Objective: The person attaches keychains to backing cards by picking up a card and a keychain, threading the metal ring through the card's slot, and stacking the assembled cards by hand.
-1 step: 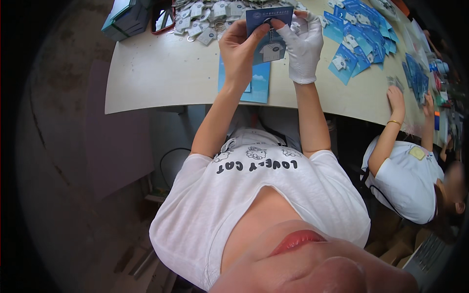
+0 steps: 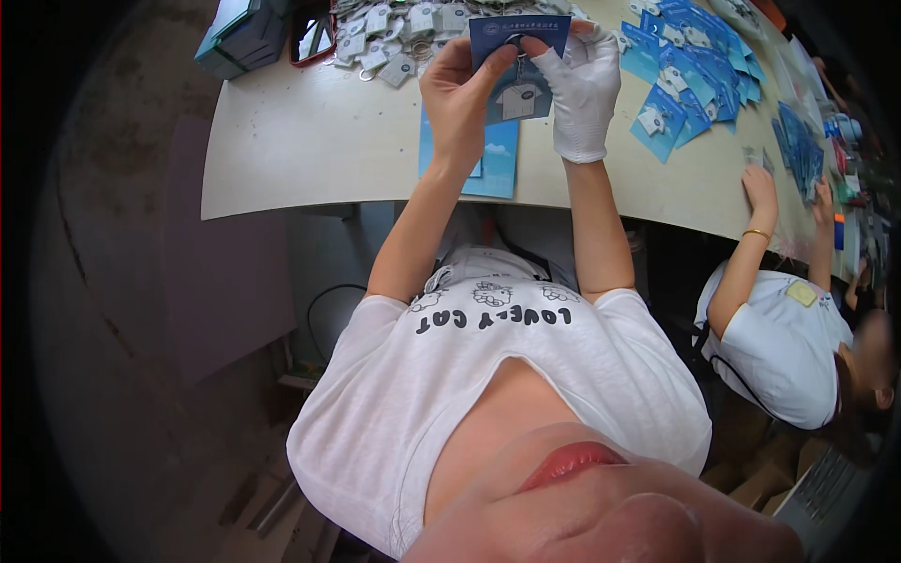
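Observation:
A blue printed card (image 2: 497,39) is held up over the table between my two hands. My bare left hand (image 2: 460,94) grips its left side, thumb across the front. My right hand (image 2: 584,94), in a white glove with thumb and some fingertips bare, grips the right side, its thumb near the card's upper middle. A keychain with a white T-shirt-shaped tag (image 2: 518,100) hangs against the card's front; its ring is partly covered by my thumbs. Below, more blue cards (image 2: 500,167) lie flat on the table near its front edge.
White keychains (image 2: 399,33) are heaped at the back. A dark-framed red tray (image 2: 313,38) and stacked blue cards (image 2: 242,42) stand at the back left. Carded keychains (image 2: 690,75) pile up on the right of the table (image 2: 300,159). A co-worker's hands (image 2: 762,192) work farther right.
The card has tilted slightly in my hands, and the hanging tag has shifted a little to the left. My grip looks the same.

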Tool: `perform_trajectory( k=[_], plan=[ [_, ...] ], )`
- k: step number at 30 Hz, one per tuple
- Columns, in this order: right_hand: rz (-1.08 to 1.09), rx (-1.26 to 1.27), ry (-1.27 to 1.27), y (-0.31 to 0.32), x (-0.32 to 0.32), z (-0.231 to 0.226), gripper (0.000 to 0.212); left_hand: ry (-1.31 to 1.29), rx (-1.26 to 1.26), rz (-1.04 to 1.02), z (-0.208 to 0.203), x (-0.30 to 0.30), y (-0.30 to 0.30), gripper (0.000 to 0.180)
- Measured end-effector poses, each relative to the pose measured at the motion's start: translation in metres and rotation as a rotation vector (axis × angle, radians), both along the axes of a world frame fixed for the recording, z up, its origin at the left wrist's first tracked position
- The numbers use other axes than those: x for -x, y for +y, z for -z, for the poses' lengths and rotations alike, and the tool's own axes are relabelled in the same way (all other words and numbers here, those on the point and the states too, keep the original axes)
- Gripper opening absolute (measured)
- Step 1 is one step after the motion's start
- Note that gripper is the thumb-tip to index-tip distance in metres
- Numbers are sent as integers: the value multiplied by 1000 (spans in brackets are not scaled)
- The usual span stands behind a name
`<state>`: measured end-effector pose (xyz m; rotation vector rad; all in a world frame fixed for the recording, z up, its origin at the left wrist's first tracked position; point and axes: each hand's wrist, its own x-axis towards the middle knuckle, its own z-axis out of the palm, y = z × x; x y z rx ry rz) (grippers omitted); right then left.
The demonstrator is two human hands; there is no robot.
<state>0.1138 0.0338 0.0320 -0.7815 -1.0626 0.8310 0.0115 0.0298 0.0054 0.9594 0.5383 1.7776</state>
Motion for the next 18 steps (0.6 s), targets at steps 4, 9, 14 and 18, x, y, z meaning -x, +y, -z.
perform_trajectory(
  k=[4,9,14,18],
  plan=[
    [-190,20,112,-4,-6,1,22,-33,-67,-54,-9,-1,-2,19],
    [-234,24,61,-9,-9,-5,22,51,-143,-56,-12,8,2,21],
    [-162,95,-101,-23,-1,-36,19,-15,-122,5,-25,11,-6,25],
    [-192,18,-226,-13,-6,-19,19,-64,-125,51,-13,13,-4,29]
  ],
)
